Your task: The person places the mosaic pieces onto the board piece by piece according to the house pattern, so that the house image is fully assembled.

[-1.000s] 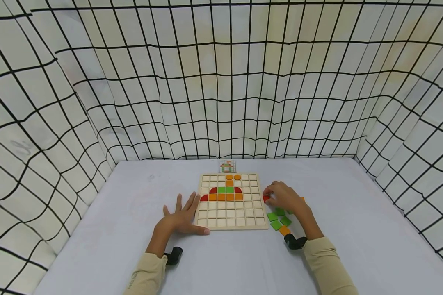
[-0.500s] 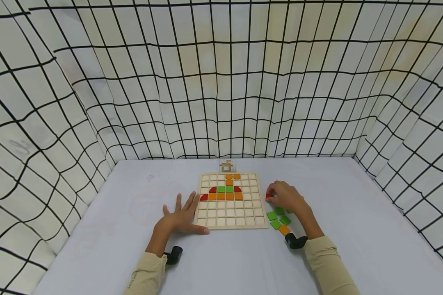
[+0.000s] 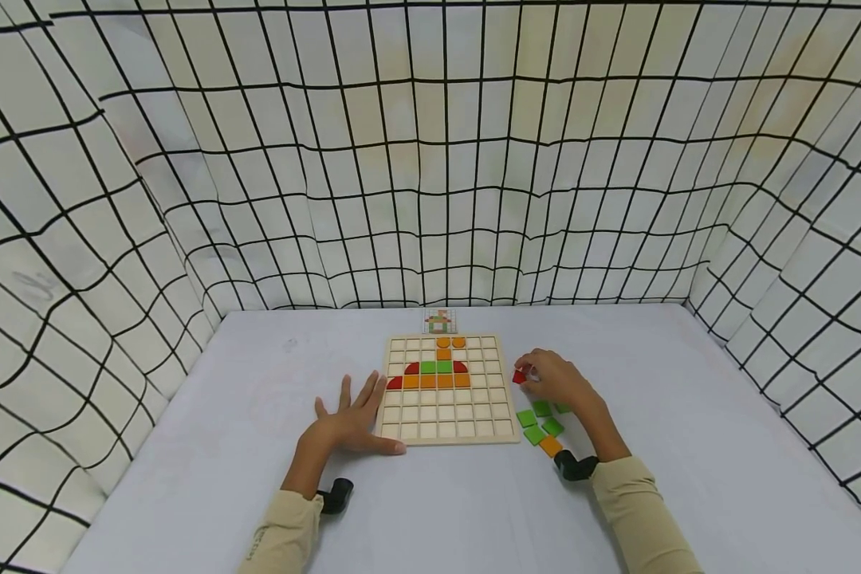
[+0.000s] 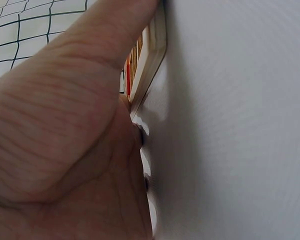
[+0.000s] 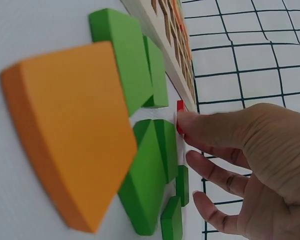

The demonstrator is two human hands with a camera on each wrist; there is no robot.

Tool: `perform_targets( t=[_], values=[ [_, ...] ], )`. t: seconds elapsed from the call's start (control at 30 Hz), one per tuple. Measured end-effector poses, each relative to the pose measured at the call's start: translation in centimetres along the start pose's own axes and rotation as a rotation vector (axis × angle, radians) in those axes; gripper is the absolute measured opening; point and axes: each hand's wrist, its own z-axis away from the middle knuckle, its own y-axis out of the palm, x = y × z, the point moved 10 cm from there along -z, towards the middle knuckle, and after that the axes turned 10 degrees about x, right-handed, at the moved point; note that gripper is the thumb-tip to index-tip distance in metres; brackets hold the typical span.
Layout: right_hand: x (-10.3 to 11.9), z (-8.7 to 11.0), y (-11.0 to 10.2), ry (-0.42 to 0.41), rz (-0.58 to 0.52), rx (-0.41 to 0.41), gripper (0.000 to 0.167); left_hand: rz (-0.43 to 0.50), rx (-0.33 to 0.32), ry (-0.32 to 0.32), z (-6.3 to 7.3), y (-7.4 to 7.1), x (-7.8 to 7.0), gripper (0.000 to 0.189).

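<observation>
My right hand [image 3: 554, 376] pinches a small red tile [image 3: 520, 376] between thumb and fingers, just off the right edge of the wooden grid board [image 3: 430, 434]. In the right wrist view the red tile [image 5: 180, 116] shows at the thumb tip, its other fingers bent loosely. My left hand [image 3: 349, 425] lies with fingers spread at the board's lower left, fingertips at the left edge and thumb along the front corner. Set into the grid are two orange round tiles [image 3: 443, 343], orange square tiles [image 3: 426, 381], green squares [image 3: 426, 367] and red curved tiles [image 3: 412, 368].
Several loose green tiles [image 3: 527, 418] and an orange tile [image 3: 551, 446] lie on the white table [image 3: 430, 510], right of the board. A small pattern card [image 3: 440, 321] lies behind the board. Black netting [image 3: 430, 191] over white sheets surrounds the table's back and sides.
The right hand has shifted slightly away from me, and the red tile shows more between its fingertips, tilted differently. The left hand and the board's tiles stay as they were.
</observation>
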Motion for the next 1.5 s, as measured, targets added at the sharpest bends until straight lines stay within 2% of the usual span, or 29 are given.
perform_targets(
  t=[0.2,0.57,0.87,1.1,1.5],
  values=[
    [0.2,-0.1,0.1,-0.016,-0.004,-0.017,0.023,-0.001,0.002,0.0,-0.3,0.1,0.2,0.126],
    [0.1,-0.4,0.1,0.011,-0.003,-0.028,0.017,0.005,-0.002,0.007,0.3,-0.1,-0.2,0.126],
    [0.4,-0.4,-0.2,-0.008,0.048,-0.053,0.023,0.009,0.006,0.003,0.2,0.0,0.0,0.125],
    [2.5,-0.8,-0.8,-0.104,0.062,-0.087,0.023,0.006,0.002,-0.004,0.1,-0.1,0.2,0.126],
    [5.2,-2.4,0.4,-0.135,0.05,-0.038,0.024,0.003,-0.005,0.0,0.1,0.0,0.1,0.126]
  ],
)
